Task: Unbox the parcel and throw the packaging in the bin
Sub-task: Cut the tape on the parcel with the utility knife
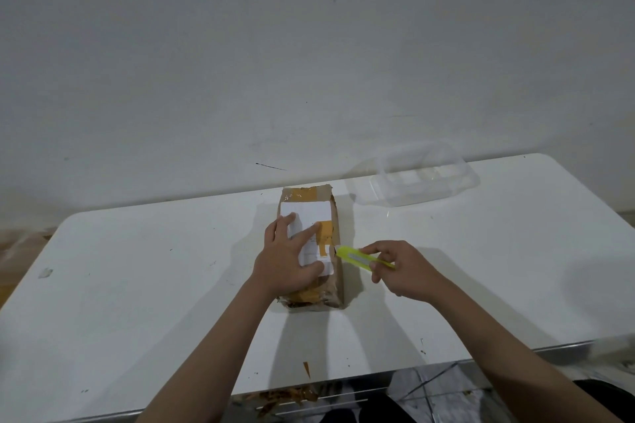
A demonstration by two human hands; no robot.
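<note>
A brown cardboard parcel [335, 216] wrapped in yellow-brown tape lies lengthwise in the middle of the white table [137, 268], with a white label on top. My left hand [288, 257] lies flat on the label with spread fingers and presses the parcel down. My right hand [402, 268] grips a bright yellow-green utility knife [360, 257] just right of the parcel. The knife's tip touches the parcel's right upper edge about halfway along. No bin is in view.
A clear plastic container [422, 178] stands at the table's back right, near the wall. Brown tape scraps [285, 397] lie on the floor below the table's front edge, and one small scrap [306, 368] sits on the table near that edge.
</note>
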